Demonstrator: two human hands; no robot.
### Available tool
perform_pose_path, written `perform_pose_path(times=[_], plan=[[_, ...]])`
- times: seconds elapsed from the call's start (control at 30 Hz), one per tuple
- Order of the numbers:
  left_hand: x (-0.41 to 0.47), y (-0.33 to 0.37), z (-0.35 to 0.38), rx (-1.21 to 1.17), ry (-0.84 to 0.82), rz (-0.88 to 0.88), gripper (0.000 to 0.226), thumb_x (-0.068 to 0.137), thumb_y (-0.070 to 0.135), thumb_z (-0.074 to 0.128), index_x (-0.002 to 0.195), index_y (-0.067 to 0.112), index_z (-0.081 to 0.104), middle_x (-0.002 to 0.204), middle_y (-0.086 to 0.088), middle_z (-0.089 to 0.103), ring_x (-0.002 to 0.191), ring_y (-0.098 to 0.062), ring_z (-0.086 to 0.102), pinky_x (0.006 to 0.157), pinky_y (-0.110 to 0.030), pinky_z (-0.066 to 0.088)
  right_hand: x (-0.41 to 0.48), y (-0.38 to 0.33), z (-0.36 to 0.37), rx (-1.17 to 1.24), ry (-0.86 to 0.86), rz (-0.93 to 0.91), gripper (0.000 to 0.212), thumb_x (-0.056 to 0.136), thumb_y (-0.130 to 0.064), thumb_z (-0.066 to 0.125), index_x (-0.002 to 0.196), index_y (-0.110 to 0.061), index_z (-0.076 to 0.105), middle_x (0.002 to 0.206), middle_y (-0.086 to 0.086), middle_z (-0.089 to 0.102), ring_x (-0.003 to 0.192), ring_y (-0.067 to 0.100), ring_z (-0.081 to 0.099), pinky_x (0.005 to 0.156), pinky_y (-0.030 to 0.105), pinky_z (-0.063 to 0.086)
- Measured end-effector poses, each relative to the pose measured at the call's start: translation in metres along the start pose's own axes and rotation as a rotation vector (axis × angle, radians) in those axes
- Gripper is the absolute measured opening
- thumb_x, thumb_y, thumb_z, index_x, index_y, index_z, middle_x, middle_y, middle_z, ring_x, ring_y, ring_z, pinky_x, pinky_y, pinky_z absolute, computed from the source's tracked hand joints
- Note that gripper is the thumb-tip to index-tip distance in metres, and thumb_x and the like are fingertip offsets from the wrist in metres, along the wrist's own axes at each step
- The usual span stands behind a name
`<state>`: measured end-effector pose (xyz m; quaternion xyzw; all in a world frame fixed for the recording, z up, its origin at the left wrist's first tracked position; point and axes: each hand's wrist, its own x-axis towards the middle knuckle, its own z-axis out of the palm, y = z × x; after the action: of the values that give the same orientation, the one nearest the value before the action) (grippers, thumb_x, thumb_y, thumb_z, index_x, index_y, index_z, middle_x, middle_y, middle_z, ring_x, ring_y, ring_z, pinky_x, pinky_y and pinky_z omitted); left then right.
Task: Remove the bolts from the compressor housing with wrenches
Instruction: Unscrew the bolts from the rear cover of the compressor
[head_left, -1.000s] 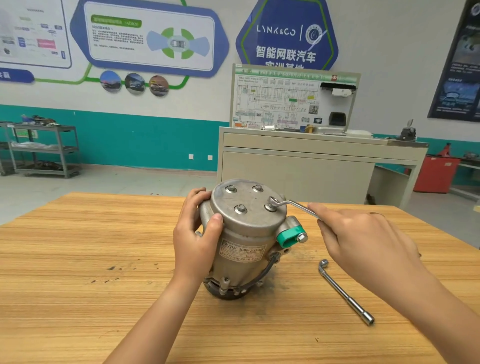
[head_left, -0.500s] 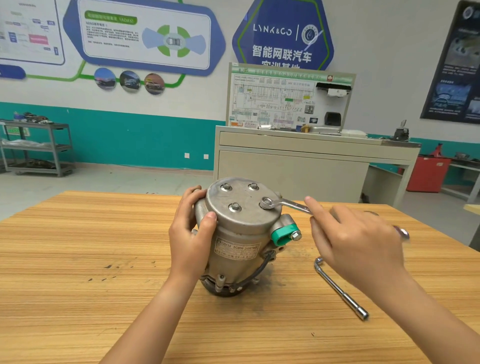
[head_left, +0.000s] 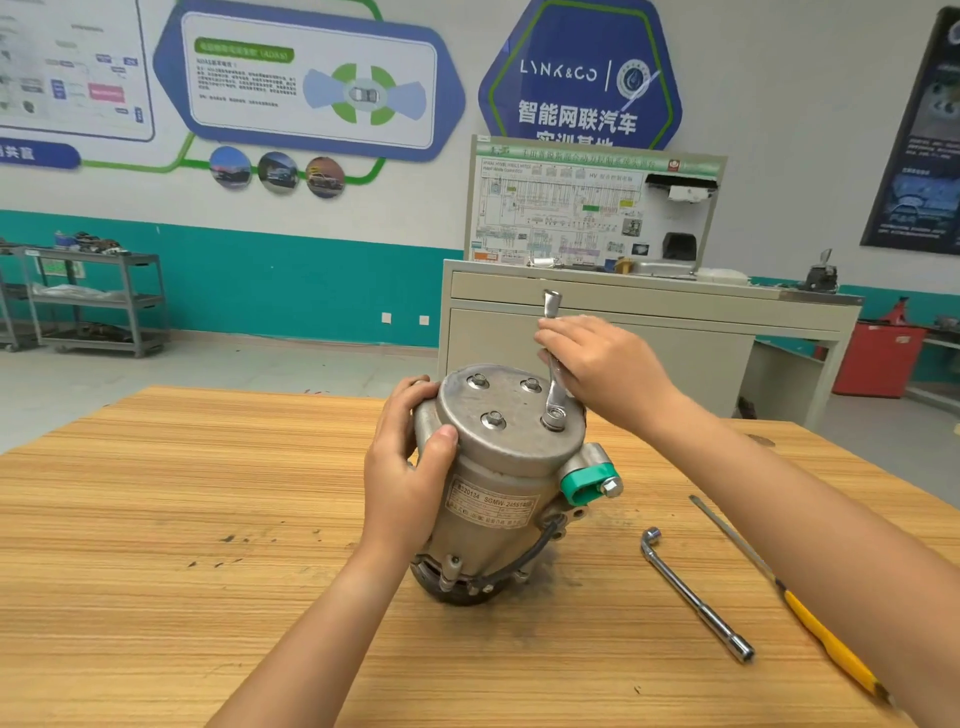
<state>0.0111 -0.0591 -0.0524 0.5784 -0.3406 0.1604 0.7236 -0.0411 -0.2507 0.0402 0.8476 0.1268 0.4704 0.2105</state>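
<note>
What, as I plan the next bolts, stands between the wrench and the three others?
Nothing visible: three free bolts sit bare on the housing top; the left hand grips only its side, the right hand holds the wrench on the fourth bolt.

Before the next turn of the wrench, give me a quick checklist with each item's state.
1. The wrench seated on its bolt: ok, end sits over the front-right one.
2. The compressor housing steadied: ok, left hand grips its side.
3. Grip of right hand on wrench shank: ok.
4. That bolt loosened: cannot tell.
5. The other three bolts out: not ok, all sit in the cover.
6. The spare wrench and screwdriver apart from housing: ok.
</note>
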Motion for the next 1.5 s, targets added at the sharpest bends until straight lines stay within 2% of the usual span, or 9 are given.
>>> perform_pose_path(times=[0.2,0.3,0.47,0.93,1.03,1.13,1.27,1.37,1.5], plan=[[-0.012,-0.002,0.003,0.037,0.048,0.023,0.04,0.073,0.053,0.041,0.11,0.041,0.044,0.13,0.017,0.04,0.124,0.005,0.038,0.098,-0.009,0.032,-0.017,-0.013,-0.025,0.498,0.208,0.769,0.022,0.098,-0.015,0.039,0.102,0.0,0.054,0.061,0.006,0.058,0.057,0.031,0.06,0.054,0.04,0.046],[-0.016,-0.003,0.005,0.051,0.075,0.051,0.044,0.075,0.052,0.04,0.115,0.035,0.045,0.137,0.014,0.035,0.123,0.019,0.029,0.094,0.001,0.026,-0.035,-0.03,-0.058,0.364,0.008,0.628,0.032,0.097,-0.019,0.041,0.127,-0.013,0.05,0.053,-0.003,0.043,0.047,0.023,0.045,0.043,0.031,0.032],[-0.018,-0.003,0.01,0.036,0.093,0.027,0.043,0.073,0.053,0.04,0.114,0.039,0.046,0.145,0.011,0.029,0.122,0.024,0.024,0.091,0.005,0.023,-0.064,-0.06,-0.096,0.042,-0.464,0.589,0.043,0.097,-0.038,0.029,0.138,-0.05,0.021,0.073,-0.005,0.054,0.077,0.021,0.058,0.052,0.029,0.034],[-0.021,0.001,0.018,0.018,0.113,0.011,0.038,0.072,0.05,0.041,0.109,0.044,0.044,0.138,0.009,0.037,0.122,0.014,0.034,0.096,0.0,0.025,-0.047,-0.09,-0.111,-0.298,-0.735,0.429,0.069,0.091,-0.005,0.03,0.145,-0.021,-0.01,0.066,0.001,0.017,0.062,0.021,0.036,0.041,0.028,0.013],[-0.019,0.0,0.014,0.016,0.096,0.011,0.039,0.072,0.051,0.042,0.11,0.044,0.045,0.137,0.012,0.038,0.121,0.018,0.033,0.095,0.001,0.026,-0.049,-0.095,-0.11,-0.375,-0.668,0.438,0.067,0.089,-0.006,0.038,0.147,-0.018,0.006,0.062,0.003,0.021,0.045,0.017,0.027,0.038,0.028,0.01],[-0.016,-0.002,0.008,0.005,0.096,0.016,0.039,0.071,0.051,0.043,0.11,0.045,0.048,0.135,0.017,0.042,0.125,0.01,0.037,0.098,-0.006,0.03,-0.066,-0.08,-0.103,-0.311,-0.357,0.429,0.043,0.074,-0.008,0.065,0.116,-0.012,0.064,0.05,0.005,0.044,0.033,0.021,0.038,0.037,0.019,0.017],[-0.011,0.0,0.008,-0.069,0.096,-0.022,0.041,0.068,0.05,0.043,0.108,0.042,0.051,0.13,0.019,0.047,0.126,0.003,0.04,0.097,-0.007,0.034,-0.082,-0.042,-0.072,-0.131,-0.043,0.327,0.031,0.075,0.004,0.065,0.105,-0.002,0.069,0.071,0.01,0.067,0.06,0.026,0.064,0.072,0.043,0.052],[-0.006,0.0,0.009,-0.106,0.072,-0.04,0.04,0.068,0.044,0.045,0.107,0.037,0.054,0.126,0.022,0.047,0.126,-0.001,0.042,0.101,-0.016,0.036,-0.066,-0.022,-0.048,-0.02,-0.042,0.377,0.033,0.078,0.003,0.067,0.11,-0.002,0.066,0.098,0.015,0.069,0.093,0.031,0.066,0.094,0.058,0.035],[-0.002,0.002,0.01,-0.092,0.031,-0.053,0.035,0.071,0.036,0.048,0.106,0.037,0.054,0.129,0.019,0.047,0.126,-0.002,0.041,0.097,-0.01,0.036,-0.03,-0.003,-0.02,0.164,-0.204,0.349,0.033,0.092,-0.012,0.053,0.124,-0.009,0.057,0.129,0.013,0.055,0.12,0.03,0.051,0.101,0.045,0.034]])
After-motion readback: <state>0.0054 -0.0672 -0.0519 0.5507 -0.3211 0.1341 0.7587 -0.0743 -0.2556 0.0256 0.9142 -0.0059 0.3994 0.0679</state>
